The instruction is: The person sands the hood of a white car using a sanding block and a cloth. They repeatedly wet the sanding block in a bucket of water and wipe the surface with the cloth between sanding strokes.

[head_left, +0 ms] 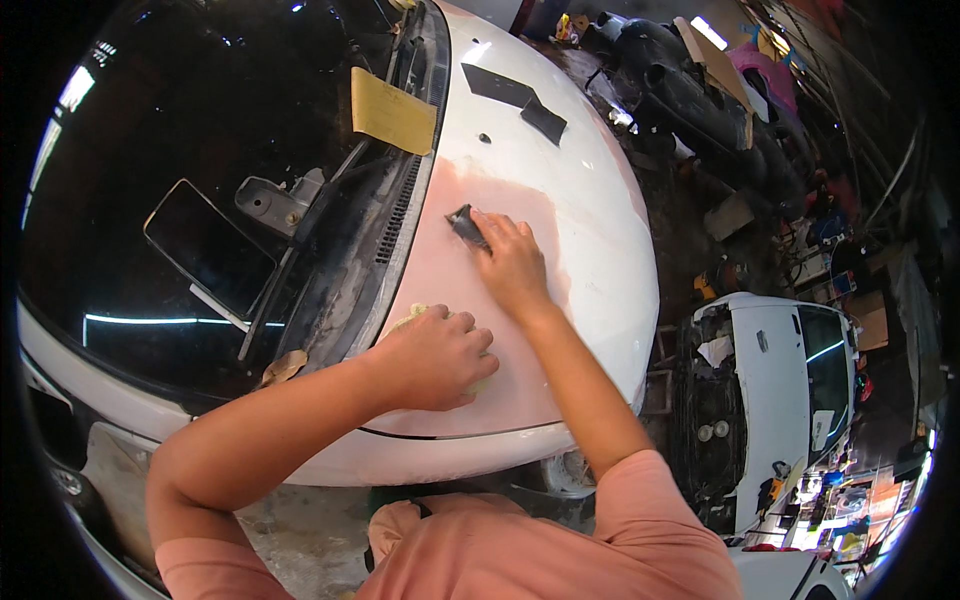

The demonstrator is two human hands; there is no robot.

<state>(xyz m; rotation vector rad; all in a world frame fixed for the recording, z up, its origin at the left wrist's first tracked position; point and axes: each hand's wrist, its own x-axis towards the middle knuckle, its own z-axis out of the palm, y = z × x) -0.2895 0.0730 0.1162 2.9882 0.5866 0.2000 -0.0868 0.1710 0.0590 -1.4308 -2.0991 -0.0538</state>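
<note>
My right hand (510, 255) grips a small dark sanding pad (465, 225) on the pinkish patch of the white hood (585, 250). Lower and to the left, my left hand (440, 350) is closed round a pale yellowish cloth or sponge (410, 318), mostly hidden under its fingers, resting on the same patch. A yellow sheet (392, 108) lies across the windshield's lower edge near the top. Two dark pieces of sheet (495, 85) lie farther up the hood.
A loose mirror (210, 245), a metal bracket (280, 205) and a dry leaf (283, 368) lie on the windshield side. Past the hood's curved right edge are piled black car parts (700, 120), a second white car (770, 410) with its front stripped, and assorted clutter.
</note>
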